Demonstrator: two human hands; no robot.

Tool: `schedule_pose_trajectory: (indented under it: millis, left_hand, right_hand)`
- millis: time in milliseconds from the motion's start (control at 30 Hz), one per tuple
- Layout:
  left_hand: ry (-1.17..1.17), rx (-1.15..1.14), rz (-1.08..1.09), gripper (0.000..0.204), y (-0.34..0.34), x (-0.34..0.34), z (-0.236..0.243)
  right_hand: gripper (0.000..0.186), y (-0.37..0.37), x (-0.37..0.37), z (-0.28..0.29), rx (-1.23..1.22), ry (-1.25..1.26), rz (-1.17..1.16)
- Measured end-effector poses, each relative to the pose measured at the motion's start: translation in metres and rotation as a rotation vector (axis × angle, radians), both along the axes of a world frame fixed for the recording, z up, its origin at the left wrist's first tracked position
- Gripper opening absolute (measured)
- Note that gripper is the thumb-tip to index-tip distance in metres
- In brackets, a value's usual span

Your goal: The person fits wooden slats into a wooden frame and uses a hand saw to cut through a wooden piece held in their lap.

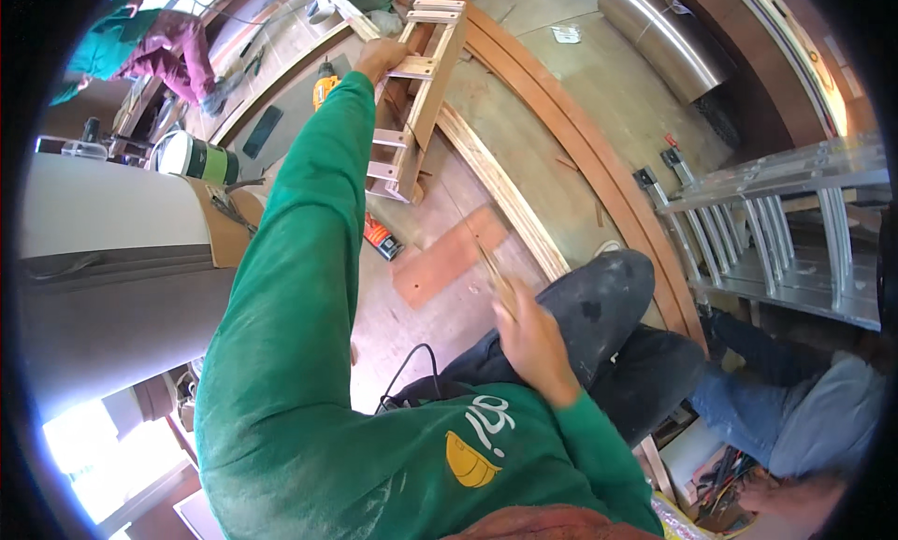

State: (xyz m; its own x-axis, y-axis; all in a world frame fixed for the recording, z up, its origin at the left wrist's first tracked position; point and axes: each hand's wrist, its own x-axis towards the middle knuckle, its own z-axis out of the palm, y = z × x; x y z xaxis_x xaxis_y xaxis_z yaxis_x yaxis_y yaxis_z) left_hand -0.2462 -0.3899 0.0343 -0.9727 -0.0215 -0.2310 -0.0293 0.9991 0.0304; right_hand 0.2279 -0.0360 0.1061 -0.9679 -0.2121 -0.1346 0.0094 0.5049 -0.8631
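My left hand (pixel 382 59), at the end of an outstretched green sleeve, is closed on the near-left edge of a ladder-like wooden frame (pixel 423 96) with several pale crosspieces. My right hand (pixel 535 342) is closed in front of my body, holding thin wood strips (pixel 496 276) that point up and away. Beyond the strips, a flat reddish-brown board (pixel 449 257) with small holes lies on the floor. An orange-and-black can (pixel 382 236) lies beside my left sleeve. Just left of the left hand is a yellow drill (pixel 325 84).
Long curved brown boards (pixel 561 96) cross the floor, beside a plywood strip (pixel 500 189). An aluminium ladder (pixel 776 222) lies at right, near a shiny metal cylinder (pixel 659 35). A bucket (pixel 196 157) stands at left. One person (pixel 164 49) is at far left, another (pixel 795 409) at lower right.
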Motion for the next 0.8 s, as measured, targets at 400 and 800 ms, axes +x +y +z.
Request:
schedule_pose_trajectory:
  millis: [400, 800]
  left_hand:
    - [0.023, 0.04, 0.037, 0.069, -0.018, -0.02, -0.014]
    - [0.023, 0.246, 0.148, 0.068, 0.004, -0.019, -0.027]
  right_hand:
    - [0.046, -0.08, -0.124, -0.02, 0.122, 0.093, 0.082]
    - [0.042, -0.029, -0.059, -0.024, 0.079, 0.045, 0.02]
